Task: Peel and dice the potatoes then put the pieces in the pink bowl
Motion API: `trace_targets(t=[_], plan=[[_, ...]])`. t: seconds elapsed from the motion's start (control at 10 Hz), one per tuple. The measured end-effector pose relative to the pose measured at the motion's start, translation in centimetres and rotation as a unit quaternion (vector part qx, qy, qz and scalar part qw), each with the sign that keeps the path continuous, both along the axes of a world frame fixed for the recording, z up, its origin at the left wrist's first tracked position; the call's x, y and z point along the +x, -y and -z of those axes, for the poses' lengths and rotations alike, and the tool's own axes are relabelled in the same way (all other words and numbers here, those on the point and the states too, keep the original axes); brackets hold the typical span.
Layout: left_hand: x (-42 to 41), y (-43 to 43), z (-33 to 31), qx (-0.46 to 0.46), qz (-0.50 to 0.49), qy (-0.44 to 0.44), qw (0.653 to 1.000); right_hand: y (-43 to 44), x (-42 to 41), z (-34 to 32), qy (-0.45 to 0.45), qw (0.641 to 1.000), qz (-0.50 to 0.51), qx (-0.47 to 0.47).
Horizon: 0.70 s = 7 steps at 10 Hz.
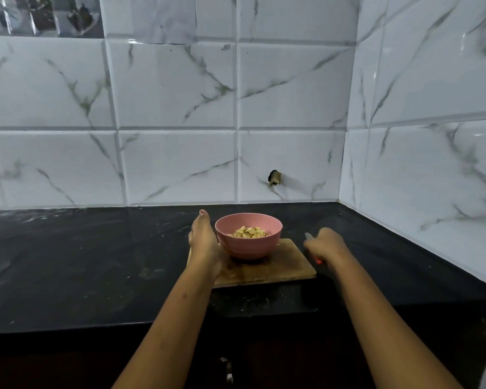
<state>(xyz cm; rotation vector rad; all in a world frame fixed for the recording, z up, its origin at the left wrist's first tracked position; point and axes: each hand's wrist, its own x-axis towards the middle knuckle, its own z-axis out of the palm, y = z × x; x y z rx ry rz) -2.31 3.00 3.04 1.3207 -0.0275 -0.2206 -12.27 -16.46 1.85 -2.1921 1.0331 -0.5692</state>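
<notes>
A pink bowl (249,244) stands on a wooden cutting board (278,269) and holds several pale diced potato pieces (249,232). My left hand (204,240) lies against the bowl's left side with its fingers straight and the thumb up. To the right of the board, my right hand (326,242) grips a knife (309,237). The grey blade tip points up and left, and a bit of red handle shows below the hand.
The board lies on a black stone counter (96,262) flecked with white specks. White marble-pattern tiled walls (180,164) close off the back and the right side, meeting in a corner. A small dark hole (275,177) marks the back wall.
</notes>
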Motion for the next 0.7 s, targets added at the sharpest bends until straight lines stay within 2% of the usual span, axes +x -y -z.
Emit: trace_targets(t=[0.1,0.2,0.4,0.5,0.6,0.7], plan=[[0.0,0.0,-0.6,0.003,0.003,0.011,1.0,-1.1,1.3,0.1,0.038,0.996,-0.049,0.059],[0.9,0.5,-0.6,0.027,-0.002,0.028,0.999,-2.5,2.2,0.4,-0.026,0.995,-0.082,0.05],[3.5,1.6,-0.6,0.072,0.0,0.054,0.996,-2.5,3.4,0.1,-0.153,0.984,-0.063,-0.068],[4.8,2.2,-1.0,0.114,0.007,0.062,0.992,-1.7,4.3,-0.6,-0.15,0.984,-0.059,-0.073],[6.2,2.9,-1.2,0.169,0.008,0.121,0.978,-0.3,5.9,-1.4,-0.142,0.985,-0.068,-0.068],[6.9,3.7,-3.0,0.217,-0.043,0.191,0.956,0.7,7.2,-3.9,-0.156,0.981,-0.066,-0.092]])
